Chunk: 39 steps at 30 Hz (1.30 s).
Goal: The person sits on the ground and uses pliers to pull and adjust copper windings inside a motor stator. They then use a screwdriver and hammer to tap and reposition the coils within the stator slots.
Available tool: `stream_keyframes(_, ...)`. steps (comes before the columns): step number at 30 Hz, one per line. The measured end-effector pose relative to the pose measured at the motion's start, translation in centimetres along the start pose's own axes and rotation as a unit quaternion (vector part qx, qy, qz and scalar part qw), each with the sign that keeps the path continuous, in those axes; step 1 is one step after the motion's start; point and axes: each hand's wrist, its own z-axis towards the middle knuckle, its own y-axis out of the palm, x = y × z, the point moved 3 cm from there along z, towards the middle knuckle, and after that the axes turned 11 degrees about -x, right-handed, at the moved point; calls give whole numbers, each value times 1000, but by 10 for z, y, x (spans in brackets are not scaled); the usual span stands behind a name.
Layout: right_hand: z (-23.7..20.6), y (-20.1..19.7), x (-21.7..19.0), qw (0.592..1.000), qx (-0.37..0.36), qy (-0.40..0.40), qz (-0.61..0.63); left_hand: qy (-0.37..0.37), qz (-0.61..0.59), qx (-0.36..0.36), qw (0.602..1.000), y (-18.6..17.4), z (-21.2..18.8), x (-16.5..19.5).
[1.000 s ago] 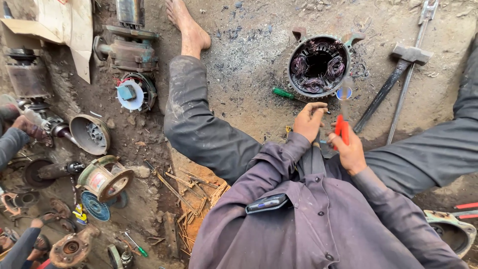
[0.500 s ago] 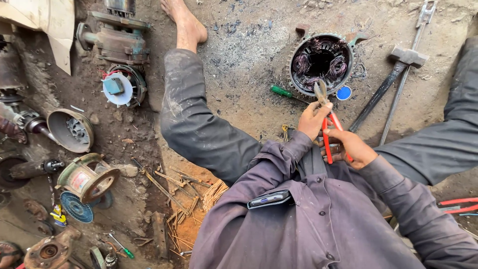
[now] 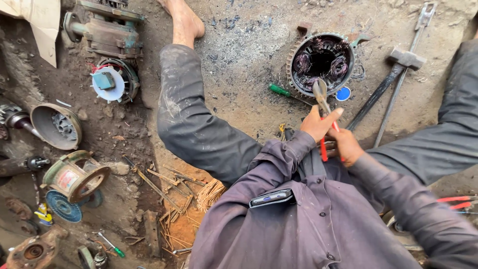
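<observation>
Far left on the dirt floor (image 3: 239, 65): a round metal end cap (image 3: 56, 125), a green motor housing (image 3: 74, 175), a blue fan (image 3: 63, 206), and higher up a white fan on a motor end (image 3: 110, 82) below a rusty motor body (image 3: 107, 30). Further in, a scatter of wood slivers and copper wire strands (image 3: 196, 192) beside the bent left leg (image 3: 191, 119), bare foot (image 3: 184, 20) near the top edge. At chest level, a phone (image 3: 271, 198) peeking from a shirt pocket. Then a green-handled screwdriver (image 3: 281, 91) flat on the ground, just left of the motor stator (image 3: 322, 62) with its dark copper windings. Since a second ago, raised from the lap and now aimed forward: red-handled cutters (image 3: 322, 112), jaws nearly touching the stator's near rim, so seemingly about to bite into the windings. Left hand (image 3: 318, 123) wrapped around the cutters up near the pivot, fingers clenched on them; right hand (image 3: 344, 145) clenched on the red handles just behind. Right of the stator, a small blue disc (image 3: 342, 93), then a hammer (image 3: 386, 84) and a long wrench (image 3: 408, 65) lying side by side, and red-handled pliers (image 3: 455, 201) at the far right edge.
</observation>
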Motion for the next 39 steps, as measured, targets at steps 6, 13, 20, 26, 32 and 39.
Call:
stream_keyframes(6, 49, 11, 67, 989, 31, -130, 64, -67, 142, 45, 987, -7, -10, 2)
stream_keyframes(13, 14, 0, 26, 998, -5, 47, 45, -12, -36, -63, 997, -1, 6, 20)
stream_keyframes(20, 21, -16, 22, 998, 22, 42, -42, 38, -85, -129, 987, 12, 15, 18)
stream_keyframes(26, 34, -18, 30, 781, 244, -259, -514, -53, 158, -82, 983, -8, -2, 15)
stream_keyframes(32, 28, -40, 22, 927, 126, -308, -172, 60, 345, 116, 930, -48, -44, 81)
stream_keyframes(39, 31, -48, 13, 934, 187, -289, -91, 272, 568, 224, 744, -69, -11, 133)
